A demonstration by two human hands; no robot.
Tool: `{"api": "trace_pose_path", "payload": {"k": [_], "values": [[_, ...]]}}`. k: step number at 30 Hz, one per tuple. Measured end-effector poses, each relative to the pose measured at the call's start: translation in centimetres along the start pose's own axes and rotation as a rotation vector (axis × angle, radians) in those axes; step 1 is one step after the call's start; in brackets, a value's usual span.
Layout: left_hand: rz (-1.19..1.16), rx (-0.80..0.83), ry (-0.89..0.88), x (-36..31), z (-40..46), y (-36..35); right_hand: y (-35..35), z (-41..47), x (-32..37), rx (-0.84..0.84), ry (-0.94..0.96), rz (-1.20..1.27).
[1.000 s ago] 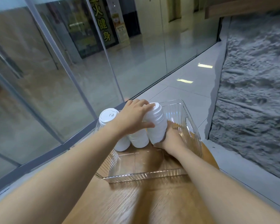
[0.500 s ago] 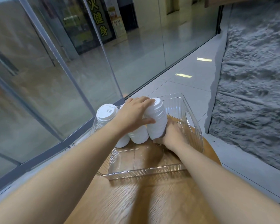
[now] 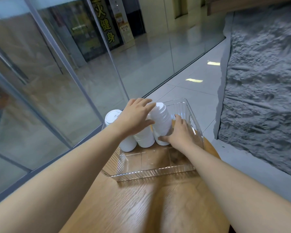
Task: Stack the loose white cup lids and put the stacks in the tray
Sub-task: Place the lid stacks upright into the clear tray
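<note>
Three stacks of white cup lids stand in the far left part of a clear ribbed tray [image 3: 155,174] on a round wooden table [image 3: 141,207]. The left stack [image 3: 112,116] and middle stack [image 3: 144,139] stand side by side, touching. The right stack [image 3: 161,121] leans slightly. My left hand [image 3: 134,118] lies over the middle stack's top and holds the upper part of the right stack between fingers and thumb. My right hand [image 3: 180,132] grips the right stack's base, thumb in front, fingers behind it.
A glass wall [image 3: 65,81] runs close along the table's left side. A rough grey stone wall [image 3: 262,98] stands to the right, across a strip of tiled floor [image 3: 196,88]. The tray's near half holds nothing.
My right hand has shifted round the right stack's base, its thumb now in front. My left hand stays on the stack's top. The view has tilted a little.
</note>
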State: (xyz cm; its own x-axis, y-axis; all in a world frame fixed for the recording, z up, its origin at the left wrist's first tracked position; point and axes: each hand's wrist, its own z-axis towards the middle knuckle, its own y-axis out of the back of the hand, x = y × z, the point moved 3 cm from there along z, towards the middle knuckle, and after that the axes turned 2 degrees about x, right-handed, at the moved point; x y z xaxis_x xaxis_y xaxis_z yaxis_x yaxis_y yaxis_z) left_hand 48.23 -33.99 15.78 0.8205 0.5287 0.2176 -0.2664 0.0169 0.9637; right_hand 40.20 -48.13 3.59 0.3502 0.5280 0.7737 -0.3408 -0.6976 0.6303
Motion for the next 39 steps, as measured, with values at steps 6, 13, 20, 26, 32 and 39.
{"api": "trace_pose_path", "payload": {"k": [6,13,20,26,32,39], "values": [[0.055,0.079,0.043,-0.6,-3.1,5.1,2.5,-3.7,2.5,-0.044,0.081,-0.007],[0.065,0.099,0.094,-4.7,-13.8,11.9,3.1,-11.9,6.0,0.016,0.342,0.125],[-0.09,0.17,0.314,-9.4,-32.8,14.7,-5.2,-24.8,3.4,0.361,0.614,0.078],[-0.087,0.126,0.65,-13.4,-45.7,14.2,-13.9,-35.4,3.3,0.795,0.625,0.067],[-0.279,0.102,0.88,-15.9,-52.4,10.4,-17.5,-38.9,3.9,0.782,0.738,-0.059],[-0.321,0.13,0.929,-16.3,-54.3,5.7,-19.3,-38.8,4.4,0.714,0.831,-0.069]]}}
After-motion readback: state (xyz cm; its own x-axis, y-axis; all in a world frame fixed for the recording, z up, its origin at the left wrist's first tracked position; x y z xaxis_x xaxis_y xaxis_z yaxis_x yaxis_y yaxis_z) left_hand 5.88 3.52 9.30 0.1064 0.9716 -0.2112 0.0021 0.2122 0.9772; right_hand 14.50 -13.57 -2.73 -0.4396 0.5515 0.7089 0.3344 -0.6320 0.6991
